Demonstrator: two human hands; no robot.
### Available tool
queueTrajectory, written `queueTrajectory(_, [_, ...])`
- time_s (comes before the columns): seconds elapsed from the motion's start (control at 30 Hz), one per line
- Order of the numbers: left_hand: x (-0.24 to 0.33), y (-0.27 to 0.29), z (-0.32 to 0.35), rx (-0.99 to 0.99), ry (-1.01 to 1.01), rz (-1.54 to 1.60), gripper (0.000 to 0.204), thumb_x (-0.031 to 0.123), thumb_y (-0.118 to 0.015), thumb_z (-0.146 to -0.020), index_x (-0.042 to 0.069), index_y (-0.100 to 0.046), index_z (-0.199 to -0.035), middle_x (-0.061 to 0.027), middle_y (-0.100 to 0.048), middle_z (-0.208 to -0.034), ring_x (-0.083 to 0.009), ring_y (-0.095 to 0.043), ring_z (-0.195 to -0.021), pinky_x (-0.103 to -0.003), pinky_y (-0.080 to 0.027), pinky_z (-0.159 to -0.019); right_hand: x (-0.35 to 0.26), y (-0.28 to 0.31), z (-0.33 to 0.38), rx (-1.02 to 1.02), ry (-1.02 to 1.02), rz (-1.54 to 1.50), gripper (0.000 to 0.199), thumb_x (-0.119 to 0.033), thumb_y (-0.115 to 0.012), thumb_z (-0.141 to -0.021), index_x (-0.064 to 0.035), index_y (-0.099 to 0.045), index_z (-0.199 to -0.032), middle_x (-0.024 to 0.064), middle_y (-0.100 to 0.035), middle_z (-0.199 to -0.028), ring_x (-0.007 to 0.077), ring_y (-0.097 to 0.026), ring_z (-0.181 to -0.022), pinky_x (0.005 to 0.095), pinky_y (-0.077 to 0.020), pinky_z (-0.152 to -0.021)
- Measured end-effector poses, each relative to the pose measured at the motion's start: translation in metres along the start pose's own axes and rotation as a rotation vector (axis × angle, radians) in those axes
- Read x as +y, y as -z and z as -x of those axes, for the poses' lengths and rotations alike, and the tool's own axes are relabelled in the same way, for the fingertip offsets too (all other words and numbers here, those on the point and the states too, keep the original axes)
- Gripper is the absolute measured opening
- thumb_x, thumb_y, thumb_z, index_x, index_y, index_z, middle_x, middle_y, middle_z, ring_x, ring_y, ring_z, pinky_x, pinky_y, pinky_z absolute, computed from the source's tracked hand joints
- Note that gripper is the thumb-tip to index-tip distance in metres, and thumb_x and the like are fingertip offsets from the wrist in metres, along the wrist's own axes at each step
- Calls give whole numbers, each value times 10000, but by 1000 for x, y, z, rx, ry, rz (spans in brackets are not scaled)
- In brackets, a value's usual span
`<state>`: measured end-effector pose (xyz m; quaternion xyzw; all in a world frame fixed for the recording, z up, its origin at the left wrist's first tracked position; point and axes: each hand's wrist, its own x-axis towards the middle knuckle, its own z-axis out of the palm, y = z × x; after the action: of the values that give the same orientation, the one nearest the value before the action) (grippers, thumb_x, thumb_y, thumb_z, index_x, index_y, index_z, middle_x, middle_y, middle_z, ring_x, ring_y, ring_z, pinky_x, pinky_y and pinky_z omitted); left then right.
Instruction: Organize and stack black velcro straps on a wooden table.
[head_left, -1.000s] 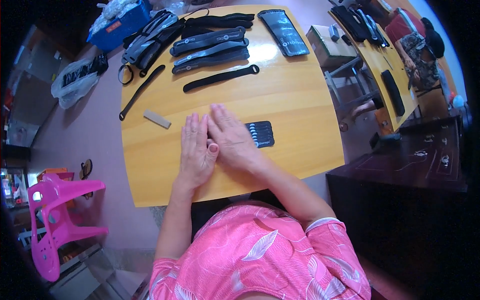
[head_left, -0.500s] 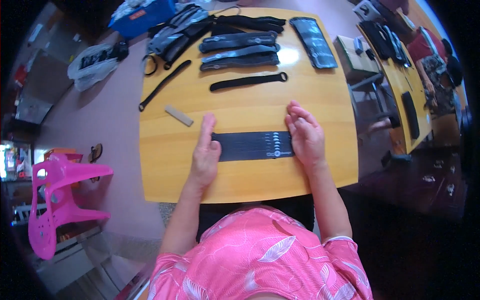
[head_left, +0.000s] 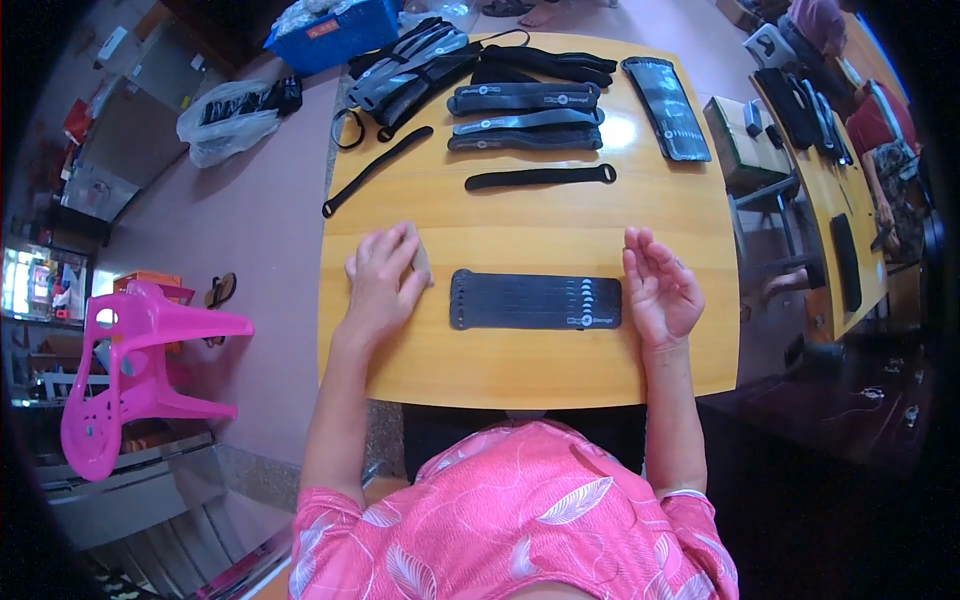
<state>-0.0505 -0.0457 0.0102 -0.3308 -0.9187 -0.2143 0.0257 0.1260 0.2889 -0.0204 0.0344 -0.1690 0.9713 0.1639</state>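
A flat black stack of straps (head_left: pixel 520 302) with white printing at its right end lies on the table in front of me. To the left of the stack, my left hand (head_left: pixel 382 280) is closed round a small beige flat strip (head_left: pixel 421 262), whose edge shows beside the fingers. My right hand (head_left: pixel 662 290) rests on its edge just past the stack's right end, with the palm turned inward, fingers stretched out and nothing held. A single black strap with an end ring (head_left: pixel 540 178) lies farther back.
Bundled black straps (head_left: pixel 525 97) lie at the back of the wooden table (head_left: pixel 520 370), a packed bundle (head_left: pixel 667 110) at back right. Another strap (head_left: pixel 378 172) lies at left. A pink stool (head_left: pixel 150 370) stands on the floor. At a second table, a person (head_left: pixel 890 140) sits.
My left hand has left the stack's left end, moved left and taken hold of the beige strip. My right hand has come slightly away from the right end. The view has shifted.
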Motion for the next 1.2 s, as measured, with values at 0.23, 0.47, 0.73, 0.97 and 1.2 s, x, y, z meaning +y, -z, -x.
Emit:
queueTrajectory(0.23, [23, 15, 35, -230, -73, 105, 539, 152, -695, -802, 93, -565, -1322, -84, -447, -1483, -382, -263, -1425, -572, -169, -1100, -2, 0, -2, -65, -4, -42, 420, -170, -465, -927, 106, -572, -1224, 238, -497, -1394, 379, -364, -1386, 467, -263, -1178])
queueTrajectory(0.47, [22, 17, 42, -239, -58, 201, 567, 126, -727, -764, 93, -574, -1309, -72, -466, -1474, -377, -238, -1445, -612, -132, -1098, -2, 1, 0, -75, 3, -27, 411, -179, -473, -928, 97, -586, -1211, 226, -510, -1386, 370, -376, -1379, 460, -258, -1180])
queueTrajectory(0.73, [22, 17, 44, -225, -22, 278, 477, 128, -715, -759, 98, -634, -1228, -63, -482, -1462, -361, -255, -1444, -605, -126, -1104, -5, 1, 0, -69, 39, -16, 391, -160, -473, -923, 90, -600, -1194, 217, -534, -1363, 365, -393, -1369, 457, -260, -1181])
queueTrajectory(0.97, [14, 4, 43, 8, -36, 466, 311, 75, -704, -748, 97, -706, -1058, -129, -537, -1368, -362, -360, -1385, -516, -202, -1106, -15, 8, 2, 35, 191, 168, 347, -143, -459, -921, 74, -637, -1124, 215, -596, -1279, 354, -479, -1299, 462, -304, -1157])
queueTrajectory(1.2, [45, 2, 38, 50, -173, 239, 231, 47, -691, -731, 77, -692, -960, -149, -531, -1265, -379, -435, -1282, -490, -263, -1057, -15, 5, 1, 198, 118, 300, 267, -151, -485, -924, 34, -652, -1019, 184, -642, -1184, 328, -549, -1204, 443, -385, -1077])
